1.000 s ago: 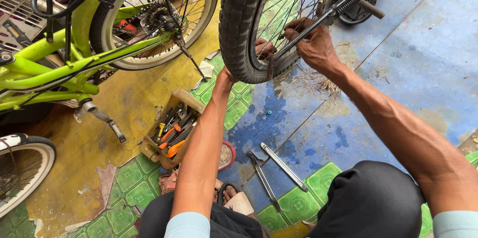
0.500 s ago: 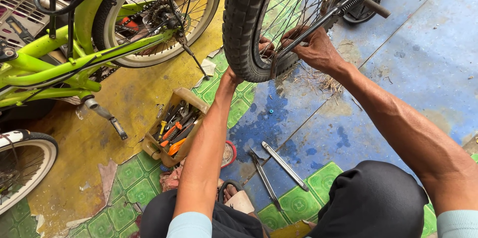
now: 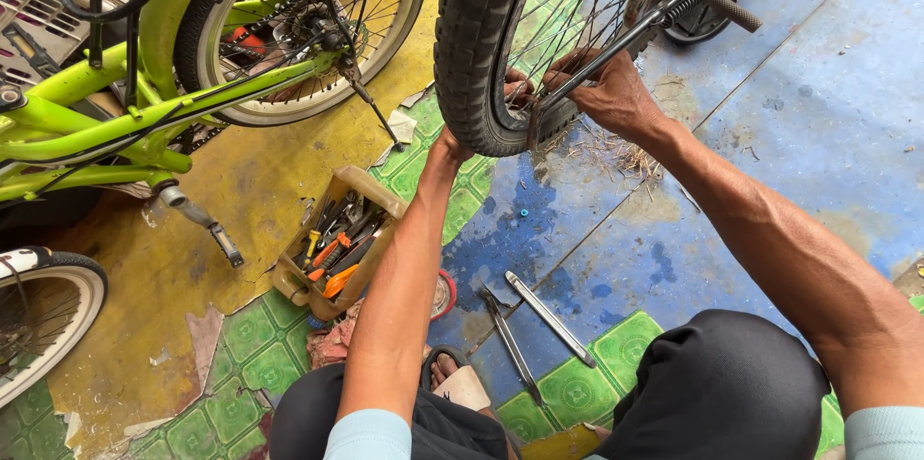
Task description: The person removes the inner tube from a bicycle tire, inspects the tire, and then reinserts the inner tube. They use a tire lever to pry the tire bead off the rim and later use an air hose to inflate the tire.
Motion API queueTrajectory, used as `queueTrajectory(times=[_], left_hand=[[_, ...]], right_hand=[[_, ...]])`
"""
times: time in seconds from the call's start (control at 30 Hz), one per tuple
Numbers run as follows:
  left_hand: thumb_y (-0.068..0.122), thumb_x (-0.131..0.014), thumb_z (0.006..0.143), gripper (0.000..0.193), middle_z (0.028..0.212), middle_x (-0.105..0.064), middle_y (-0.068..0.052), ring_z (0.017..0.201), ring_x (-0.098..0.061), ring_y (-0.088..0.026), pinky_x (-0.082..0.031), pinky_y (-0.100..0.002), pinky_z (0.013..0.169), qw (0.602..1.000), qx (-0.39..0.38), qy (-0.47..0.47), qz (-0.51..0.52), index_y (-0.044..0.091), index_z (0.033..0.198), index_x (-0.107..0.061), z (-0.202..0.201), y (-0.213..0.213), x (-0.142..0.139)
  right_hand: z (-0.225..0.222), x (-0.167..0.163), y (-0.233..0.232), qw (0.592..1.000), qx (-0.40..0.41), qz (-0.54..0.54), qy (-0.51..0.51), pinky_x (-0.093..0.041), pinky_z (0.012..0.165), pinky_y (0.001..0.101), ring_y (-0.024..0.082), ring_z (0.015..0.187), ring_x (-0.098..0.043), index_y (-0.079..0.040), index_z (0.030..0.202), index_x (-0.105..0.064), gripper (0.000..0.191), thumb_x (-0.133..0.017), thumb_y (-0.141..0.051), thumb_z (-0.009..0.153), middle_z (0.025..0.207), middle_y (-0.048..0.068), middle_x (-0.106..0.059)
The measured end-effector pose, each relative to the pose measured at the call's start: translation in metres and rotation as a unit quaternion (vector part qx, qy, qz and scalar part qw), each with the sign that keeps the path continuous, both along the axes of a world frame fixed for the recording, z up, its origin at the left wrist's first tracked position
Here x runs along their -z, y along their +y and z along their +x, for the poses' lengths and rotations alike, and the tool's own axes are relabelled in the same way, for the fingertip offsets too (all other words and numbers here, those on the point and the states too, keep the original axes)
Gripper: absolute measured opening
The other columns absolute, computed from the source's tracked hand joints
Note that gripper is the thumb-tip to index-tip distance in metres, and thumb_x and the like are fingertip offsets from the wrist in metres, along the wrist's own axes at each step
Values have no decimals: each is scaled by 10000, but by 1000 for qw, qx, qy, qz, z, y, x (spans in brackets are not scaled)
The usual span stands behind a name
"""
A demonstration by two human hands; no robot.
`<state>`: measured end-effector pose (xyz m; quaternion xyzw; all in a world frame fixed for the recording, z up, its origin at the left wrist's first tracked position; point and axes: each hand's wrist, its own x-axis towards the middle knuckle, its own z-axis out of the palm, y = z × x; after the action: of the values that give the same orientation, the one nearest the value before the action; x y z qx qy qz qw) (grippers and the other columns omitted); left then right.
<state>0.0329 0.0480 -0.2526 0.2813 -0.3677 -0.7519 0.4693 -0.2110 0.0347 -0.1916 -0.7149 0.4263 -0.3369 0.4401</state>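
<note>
A black knobby bicycle tyre (image 3: 472,46) on a spoked wheel stands upright in front of me. My left hand (image 3: 515,92) reaches behind the tyre, mostly hidden, its fingers showing at the rim among the spokes. My right hand (image 3: 602,89) grips the wheel at the rim and spokes, next to a dark metal stay (image 3: 626,37) that runs up to the axle. Both arms are stretched forward over my knees in dark trousers.
A lime-green bicycle (image 3: 144,104) stands at left, its kickstand (image 3: 371,114) on the yellow floor. A small wooden box of tools (image 3: 332,248) lies by my left arm. Two long metal bars (image 3: 539,320) lie on the blue and green floor between my knees. Another wheel (image 3: 38,325) shows at far left.
The view has shifted slightly and the wheel sits a little lower and nearer. Both hands stay on the rim, the right hand shifted slightly along it.
</note>
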Motion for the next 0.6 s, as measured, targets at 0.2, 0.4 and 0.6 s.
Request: queueTrajectory(times=[0.2, 0.4, 0.6], left_hand=[[144, -779, 934, 300, 1032, -729, -96, 950, -728, -182, -620, -325, 831, 999, -15, -38, -14, -32, 1149, -665, -1, 1, -5], [188, -790, 923, 323, 1025, -737, -93, 947, -735, -179, -629, -319, 820, 998, -9, -56, -12, -15, 1147, -675, -2, -1, -8], [235, -790, 921, 334, 1036, -753, -86, 946, -726, -155, -624, -297, 815, 994, -5, -104, -17, -3, 1144, -717, 0, -1, -4]], right_hand=[[1, -2, 2, 1000, 9, 9, 1, -615, 799, 404, 197, 861, -735, -49, 1074, -756, 313, -731, -344, 973, 906, 97, -757], [3, -2, 6, 999, 33, 13, 6, -617, 774, 409, 206, 827, -734, -35, 1084, -755, 334, -721, -352, 983, 896, 106, -757], [4, -2, 6, 999, 32, 11, -12, -627, 793, 415, 215, 856, -745, -25, 1097, -749, 352, -717, -358, 987, 917, 122, -760]])
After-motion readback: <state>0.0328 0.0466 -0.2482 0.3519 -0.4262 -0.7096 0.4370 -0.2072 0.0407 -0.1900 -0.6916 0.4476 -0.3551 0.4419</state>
